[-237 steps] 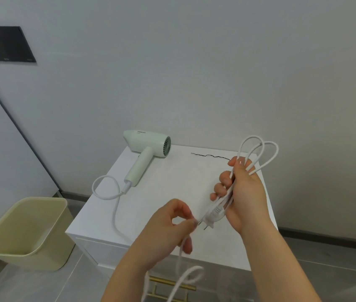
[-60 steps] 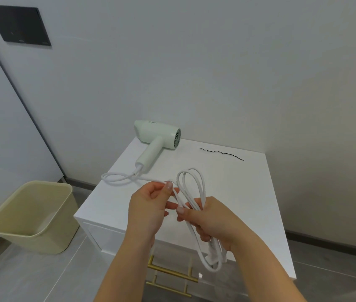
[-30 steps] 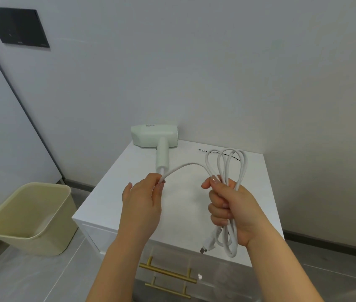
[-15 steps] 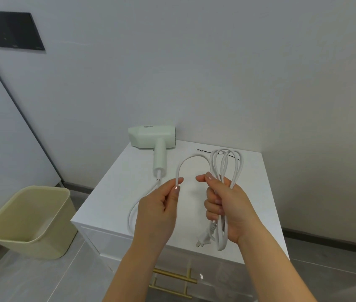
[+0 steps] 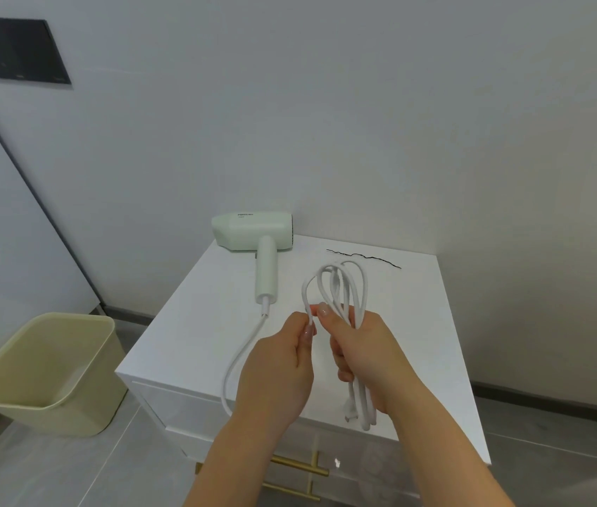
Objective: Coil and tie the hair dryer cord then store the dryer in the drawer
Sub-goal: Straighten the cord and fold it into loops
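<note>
At the centre of the frame stands the white table (image 5: pixel 194 323), its drawer (image 5: pixel 253 433) with gold handles shut below the hands; a beige bin (image 5: pixel 44 371) sits on the floor at lower left. The hair dryer (image 5: pixel 253 236) lies at the table's far edge, well short of storage. Most of the cord (image 5: pixel 344 287) is gathered into loops, gripped closed in the right hand (image 5: pixel 366 353); the left hand (image 5: pixel 278 364) pinches the last free stretch. A thin black tie (image 5: pixel 363 256) lies unused upper right: tying and storing remain.
</note>
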